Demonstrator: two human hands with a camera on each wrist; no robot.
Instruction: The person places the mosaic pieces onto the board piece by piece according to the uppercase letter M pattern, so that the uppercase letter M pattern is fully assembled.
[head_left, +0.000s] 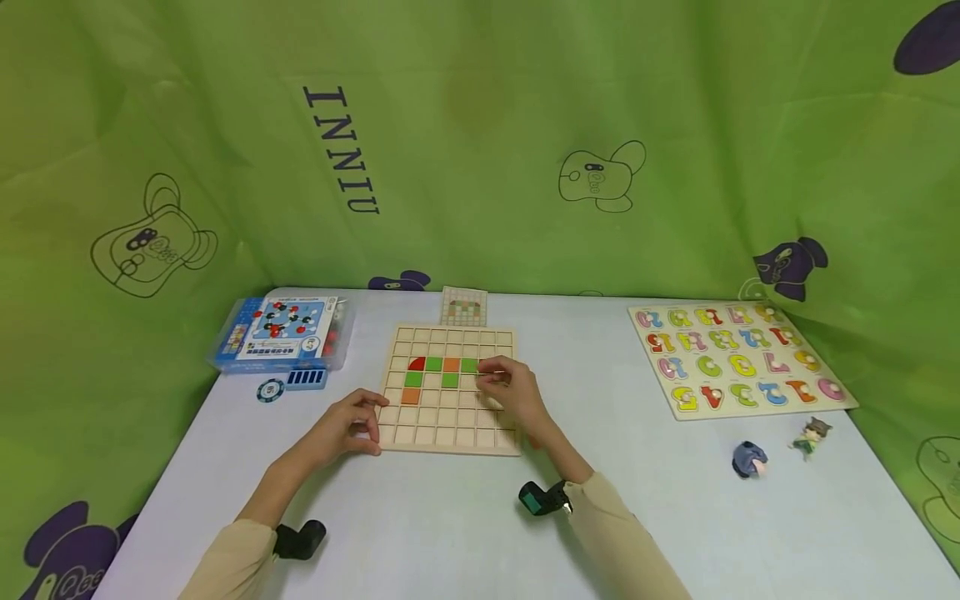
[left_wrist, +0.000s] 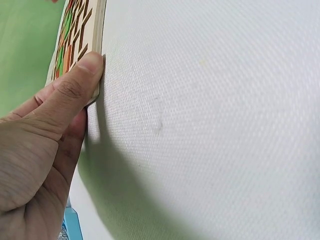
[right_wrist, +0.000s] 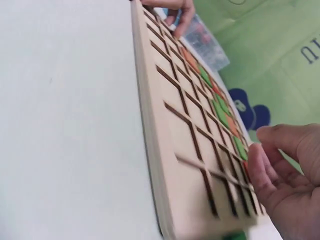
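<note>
A wooden grid board (head_left: 450, 437) lies on the table, with green, orange and red tiles set in several of its upper cells. My left hand (head_left: 347, 429) holds the board at its near left corner. In the left wrist view the thumb (left_wrist: 91, 64) presses on the board's edge, with the other fingers bent beside the corner. My right hand (head_left: 513, 390) is over the board's right side, beside the end green tile (head_left: 468, 366). Its thumb and index finger are slightly apart, with nothing visible between them. A red tile (right_wrist: 246, 169) shows just past these fingertips, partly hidden by them.
A small pattern card (head_left: 464, 308) lies behind the board. To the left are a boxed molecule set (head_left: 281, 333), a blue striped piece (head_left: 306, 380) and a round token (head_left: 271, 390). A number puzzle board (head_left: 738, 358) and two figurines (head_left: 748, 460) lie at right.
</note>
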